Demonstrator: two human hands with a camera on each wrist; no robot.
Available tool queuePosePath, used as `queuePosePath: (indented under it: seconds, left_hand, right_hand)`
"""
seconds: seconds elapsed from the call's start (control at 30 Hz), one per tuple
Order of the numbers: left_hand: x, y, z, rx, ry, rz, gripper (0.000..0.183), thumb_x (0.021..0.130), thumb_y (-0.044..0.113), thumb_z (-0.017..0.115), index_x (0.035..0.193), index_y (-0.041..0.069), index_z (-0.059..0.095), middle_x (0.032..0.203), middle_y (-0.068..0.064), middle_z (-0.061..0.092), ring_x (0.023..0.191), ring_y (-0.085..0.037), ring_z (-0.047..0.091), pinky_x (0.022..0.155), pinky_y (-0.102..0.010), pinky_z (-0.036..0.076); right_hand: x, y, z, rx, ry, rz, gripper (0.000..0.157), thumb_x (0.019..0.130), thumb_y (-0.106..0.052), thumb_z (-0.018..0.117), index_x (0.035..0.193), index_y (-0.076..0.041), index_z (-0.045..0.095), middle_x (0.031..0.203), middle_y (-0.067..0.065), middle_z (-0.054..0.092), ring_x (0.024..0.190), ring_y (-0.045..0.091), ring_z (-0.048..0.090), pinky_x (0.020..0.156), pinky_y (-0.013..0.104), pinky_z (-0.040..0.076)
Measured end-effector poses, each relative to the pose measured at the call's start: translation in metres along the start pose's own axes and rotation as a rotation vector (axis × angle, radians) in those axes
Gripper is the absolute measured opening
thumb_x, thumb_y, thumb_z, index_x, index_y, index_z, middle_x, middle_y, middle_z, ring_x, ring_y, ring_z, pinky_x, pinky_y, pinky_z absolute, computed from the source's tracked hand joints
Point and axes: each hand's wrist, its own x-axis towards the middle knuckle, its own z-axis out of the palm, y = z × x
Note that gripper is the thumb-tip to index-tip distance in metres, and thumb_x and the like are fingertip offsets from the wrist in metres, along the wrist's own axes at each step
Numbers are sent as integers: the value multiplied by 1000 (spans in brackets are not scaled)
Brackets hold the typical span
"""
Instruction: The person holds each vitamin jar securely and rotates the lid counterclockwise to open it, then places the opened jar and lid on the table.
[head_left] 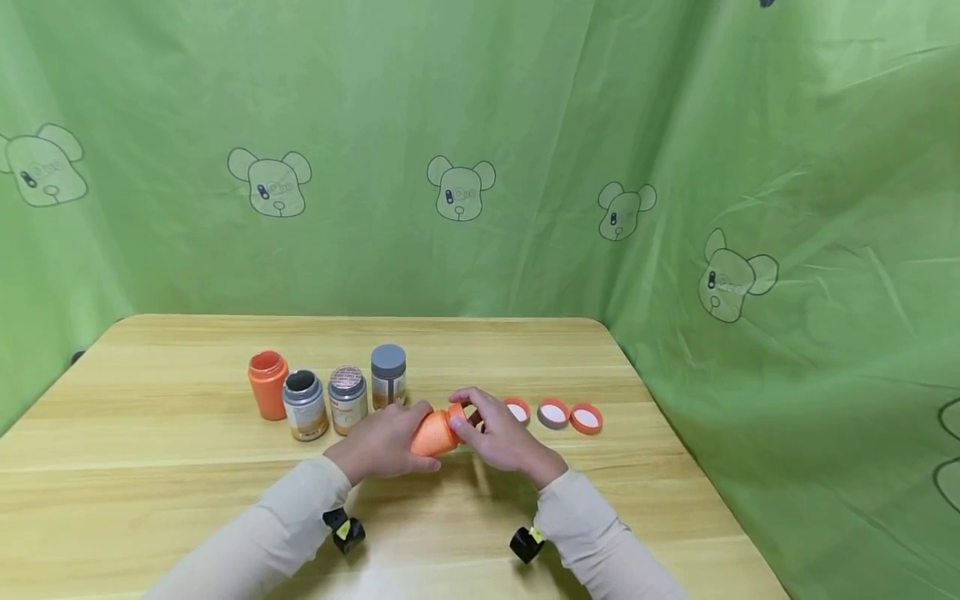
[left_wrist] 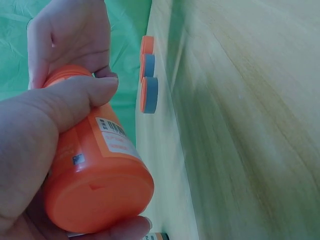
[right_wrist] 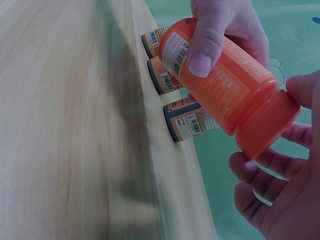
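Below centre of the head view, the left hand (head_left: 386, 442) curls round a tilted orange bottle (head_left: 433, 435), and the half-closed right hand (head_left: 501, 433) pinches its orange cap (right_wrist: 267, 125). Cap-turning seems the step, needing a steady twist next; how loose it sits is unclear.
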Motion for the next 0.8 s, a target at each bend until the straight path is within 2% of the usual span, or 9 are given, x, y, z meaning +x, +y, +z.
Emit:
queuePosePath:
  seconds: [0.37,0.6,0.8]
  left_hand:
    - [1,2,1,15,-6,18,55,75,43,80,114,13,55,80,3,55,64,-11,52,54,-29,44]
    - [1,1,1,7,-9,18,55,75,42,80,113,12,55,79,3,55,64,-11,52,54,-29,44]
    - [2,1,1,8,-9,28,57,76,42,80,115,10,55,80,3,55,64,-11,52,54,-28,45]
  right_hand:
    - [0,0,1,-1,29,9,37,102,-29,48,128,-3,51,121,15,56,80,25,58,68,30,49]
    - [0,0,0,32,6,-7,36,100,-24,52,130,-3,50,125,20,54,89,28,58,70,33,49]
    - [0,0,-1,-17,33,-3,38,102,-30,48,128,-3,51,122,17,56,85,25,58,72,33,49]
